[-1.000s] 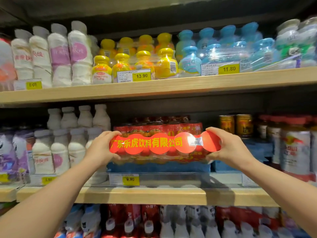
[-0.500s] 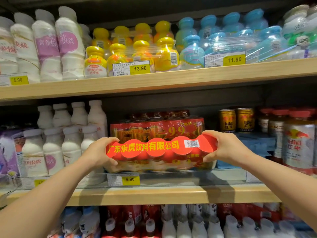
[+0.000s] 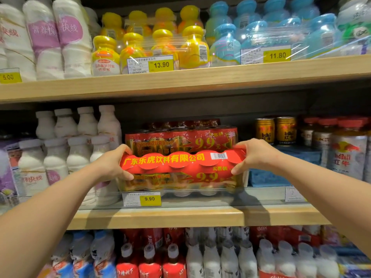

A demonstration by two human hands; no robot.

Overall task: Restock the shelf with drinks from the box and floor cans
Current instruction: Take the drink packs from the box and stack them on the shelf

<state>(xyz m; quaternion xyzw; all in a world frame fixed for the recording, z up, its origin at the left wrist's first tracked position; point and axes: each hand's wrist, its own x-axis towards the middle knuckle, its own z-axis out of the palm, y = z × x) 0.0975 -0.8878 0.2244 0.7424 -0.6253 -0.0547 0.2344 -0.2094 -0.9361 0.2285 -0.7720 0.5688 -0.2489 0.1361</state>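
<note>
Both hands are on the same thing here: the left hand grips the left end of a red shrink-wrapped multipack of drinks, thumb over the top and fingers curled underneath, and the right hand grips the right end the same way. The pack sits in the middle of the frame, held level, its lower part behind the clear front rail of the middle shelf and just above the yellow 9.90 price tag. Can't tell if its bottom is actually resting on the shelf yet. Right behind it is another pack of the same drinks with a big 9.9 printed on the wrap. To the left of the pack there's a bunch of white bottles in rows, and to the right two gold cans standing on a blue box, then some bigger silver cans at the right edge. Up top, the upper shelf has yellow-capped bottles in the centre with a 13.90 tag, and blue ones toward the upper right with an 11.80 tag. Along the bottom of the frame is another row of red and white bottles.
</note>
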